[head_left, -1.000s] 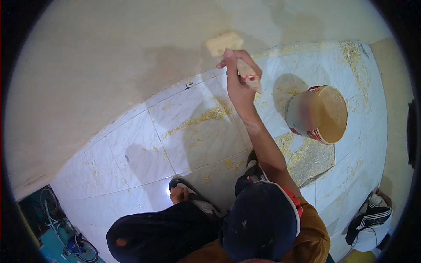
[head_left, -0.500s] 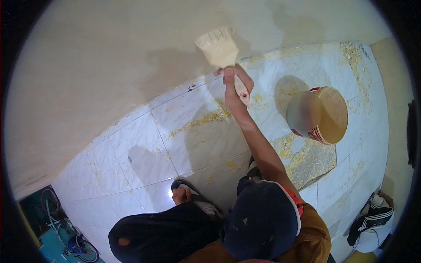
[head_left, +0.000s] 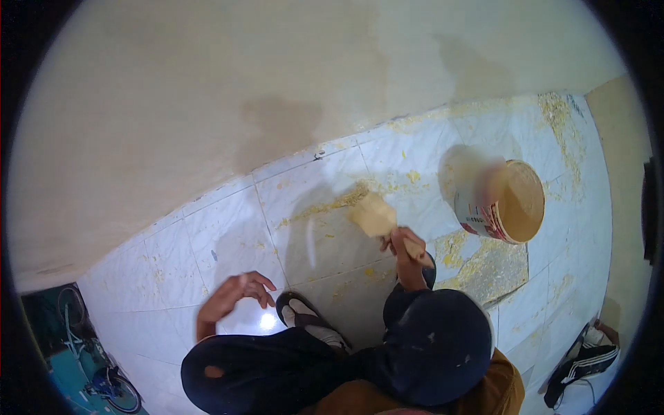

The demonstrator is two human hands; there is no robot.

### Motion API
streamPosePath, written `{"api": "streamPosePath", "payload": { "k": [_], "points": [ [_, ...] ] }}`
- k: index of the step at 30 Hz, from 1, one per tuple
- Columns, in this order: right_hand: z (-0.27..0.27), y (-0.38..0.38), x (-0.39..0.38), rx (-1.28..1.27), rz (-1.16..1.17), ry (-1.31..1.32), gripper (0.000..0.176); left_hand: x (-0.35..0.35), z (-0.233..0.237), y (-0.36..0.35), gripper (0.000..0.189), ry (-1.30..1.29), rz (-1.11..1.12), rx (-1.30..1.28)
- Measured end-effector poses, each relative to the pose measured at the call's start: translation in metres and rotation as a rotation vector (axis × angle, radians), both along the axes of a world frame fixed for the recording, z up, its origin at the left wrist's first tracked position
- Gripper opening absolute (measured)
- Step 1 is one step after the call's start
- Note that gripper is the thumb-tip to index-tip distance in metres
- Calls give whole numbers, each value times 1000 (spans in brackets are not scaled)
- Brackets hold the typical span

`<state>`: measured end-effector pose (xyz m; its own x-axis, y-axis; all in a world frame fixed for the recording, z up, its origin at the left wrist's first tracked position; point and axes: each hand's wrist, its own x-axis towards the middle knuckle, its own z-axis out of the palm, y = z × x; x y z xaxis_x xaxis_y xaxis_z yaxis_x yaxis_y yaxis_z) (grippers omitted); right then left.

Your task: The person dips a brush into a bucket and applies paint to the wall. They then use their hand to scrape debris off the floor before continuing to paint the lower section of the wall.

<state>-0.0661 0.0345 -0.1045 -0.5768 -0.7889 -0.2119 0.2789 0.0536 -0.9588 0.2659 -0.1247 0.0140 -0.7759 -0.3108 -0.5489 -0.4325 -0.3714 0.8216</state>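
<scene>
My right hand (head_left: 407, 257) is closed round the handle of a wide paintbrush (head_left: 375, 216). Its bristles, coated in cream paint, point up and left over the tiled floor, away from the wall. My left hand (head_left: 238, 294) is raised beside my left knee with its fingers loosely bent and apart, holding nothing. To the right of the brush, a paint bucket (head_left: 524, 200) stands on the floor, with cream paint inside its rim; part of its side is blurred.
The cream wall (head_left: 173, 124) rises along the top. White floor tiles (head_left: 311, 259) carry yellow flakes, and a rough grey slab (head_left: 494, 270) lies below the bucket. A bicycle (head_left: 104, 373) is at lower left, and a black garment with white stripes (head_left: 588, 363) at lower right.
My right hand has drawn the paintbrush down from the wall toward my knees. My left hand has come up from near my foot, and its fingers have spread.
</scene>
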Motion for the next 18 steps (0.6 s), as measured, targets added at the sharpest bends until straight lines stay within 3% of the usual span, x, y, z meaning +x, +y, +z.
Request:
{"api": "streamPosePath", "payload": {
  "k": [2, 3, 4, 5, 10, 13, 18],
  "points": [
    [-1, 17, 8, 21, 56, 60, 28, -40, 77, -34, 90, 169, -389, 100],
    [-1, 21, 10, -6, 75, 70, 27, -68, 115, -36, 103, 329, -510, 26],
    [-2, 26, 12, -31, 93, 80, 27, -95, 159, -34, 104, 230, -686, -197],
    [-17, 33, 13, -27, 105, -39, 21, -114, 158, -6, 71, 605, -296, -111],
    [-25, 64, 21, 0, 186, 3, 23, -123, 181, 18, 68, 677, -122, -246],
    [-20, 82, 26, 22, 221, -18, 24, -89, 168, 51, 65, 715, 0, -341],
    [-6, 96, 16, 26, 231, -13, 26, -92, 174, 73, 61, 818, 151, -523]
  ]
}}
